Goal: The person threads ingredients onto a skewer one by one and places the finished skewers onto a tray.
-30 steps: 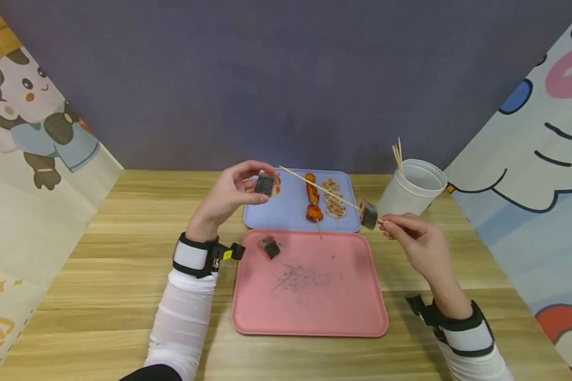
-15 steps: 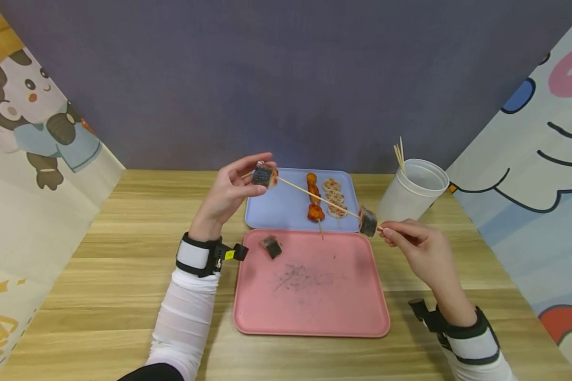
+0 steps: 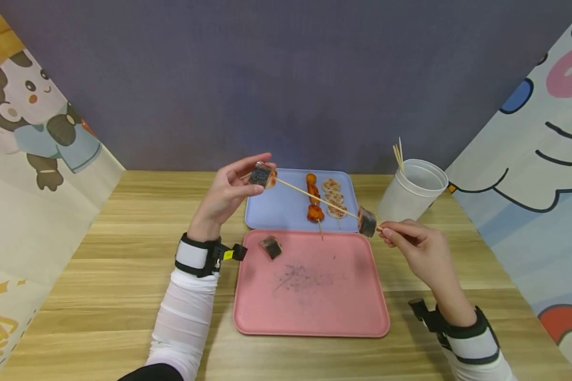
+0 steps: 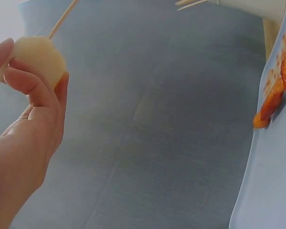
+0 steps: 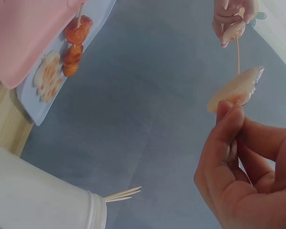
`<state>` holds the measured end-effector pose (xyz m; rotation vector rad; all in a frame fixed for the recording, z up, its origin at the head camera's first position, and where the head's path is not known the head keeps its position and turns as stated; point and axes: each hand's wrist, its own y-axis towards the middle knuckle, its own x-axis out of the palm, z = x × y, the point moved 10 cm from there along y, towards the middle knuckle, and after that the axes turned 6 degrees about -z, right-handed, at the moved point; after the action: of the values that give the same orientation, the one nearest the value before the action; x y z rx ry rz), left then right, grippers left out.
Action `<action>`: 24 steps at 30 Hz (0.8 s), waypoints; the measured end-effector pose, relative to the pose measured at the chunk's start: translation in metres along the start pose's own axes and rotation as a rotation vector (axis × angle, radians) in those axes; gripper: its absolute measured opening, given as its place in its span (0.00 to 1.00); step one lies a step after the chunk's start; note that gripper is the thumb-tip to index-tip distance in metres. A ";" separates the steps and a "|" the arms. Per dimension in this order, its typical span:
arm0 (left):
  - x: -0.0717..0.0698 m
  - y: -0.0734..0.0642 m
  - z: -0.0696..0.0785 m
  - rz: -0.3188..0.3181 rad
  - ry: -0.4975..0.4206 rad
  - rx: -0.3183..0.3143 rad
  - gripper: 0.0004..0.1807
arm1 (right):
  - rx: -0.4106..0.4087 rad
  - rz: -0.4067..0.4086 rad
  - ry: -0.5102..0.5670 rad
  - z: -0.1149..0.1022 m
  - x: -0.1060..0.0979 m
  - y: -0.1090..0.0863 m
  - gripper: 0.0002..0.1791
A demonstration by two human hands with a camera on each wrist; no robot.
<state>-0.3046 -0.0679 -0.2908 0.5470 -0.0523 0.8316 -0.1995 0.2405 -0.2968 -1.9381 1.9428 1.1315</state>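
My left hand (image 3: 221, 193) pinches a pale chunk of food, probably fish, with a dark skin-like face (image 3: 261, 174), between thumb and fingers. A thin bamboo skewer (image 3: 314, 198) runs from this chunk down to the right. In the left wrist view, the stick enters the pale back of the chunk (image 4: 40, 57). Near the skewer's other end sits a second dark-faced chunk (image 3: 367, 222). Just behind it my right hand (image 3: 417, 246) pinches the stick between thumb and fingertips. A third such chunk (image 3: 271, 247) lies on the pink tray (image 3: 333, 312), at its upper left.
Behind the pink tray stands a blue tray (image 3: 274, 210) bearing a skewer of orange-red pieces (image 3: 315, 212) and a skewer of browned round slices (image 3: 334, 197). To the right, a white bucket (image 3: 402, 198) holds several bare skewers (image 3: 398, 156). A grey wall (image 3: 286, 84) rises behind.
A second ago the skewer's tip was beside the left hand's chunk; now the stick goes into it. The left hand has shifted slightly up and left, the right hand slightly down.
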 end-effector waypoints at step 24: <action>-0.001 0.000 -0.005 0.005 -0.032 -0.033 0.31 | 0.004 -0.003 -0.030 -0.001 -0.001 -0.001 0.09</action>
<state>-0.3056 -0.0662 -0.2958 0.5294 -0.0964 0.8252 -0.1985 0.2411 -0.2955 -1.9106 1.9247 1.1481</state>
